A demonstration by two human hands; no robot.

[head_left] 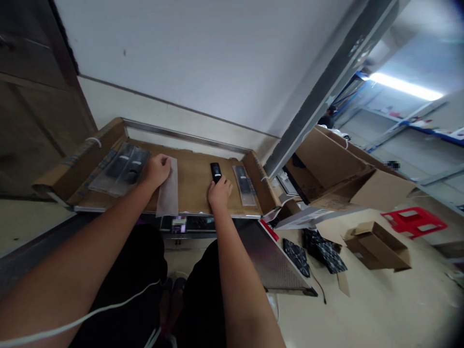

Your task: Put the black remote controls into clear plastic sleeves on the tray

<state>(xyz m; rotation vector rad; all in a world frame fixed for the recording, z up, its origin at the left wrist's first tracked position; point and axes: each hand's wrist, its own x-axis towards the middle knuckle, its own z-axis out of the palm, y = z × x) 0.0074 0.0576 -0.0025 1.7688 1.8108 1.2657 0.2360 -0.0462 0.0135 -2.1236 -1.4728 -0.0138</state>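
My left hand (158,170) is closed on the upper end of an empty-looking translucent bag (168,191), which hangs slightly over the front edge of a cardboard-lined tray (192,179). A black handheld device (215,172) with a small white label is gripped at its lower end by my right hand (220,192). To the right of that hand lies a bagged dark item (244,186). Several more bagged dark items (125,166) overlap at the tray's left side, beside my left forearm.
Cardboard walls (261,181) edge the tray, with a white panel behind it. Right of it is a large open carton (333,164). A smaller box (377,245), a red stool (415,221) and black patterned bags (322,249) are on the floor. A white cable crosses at lower left.
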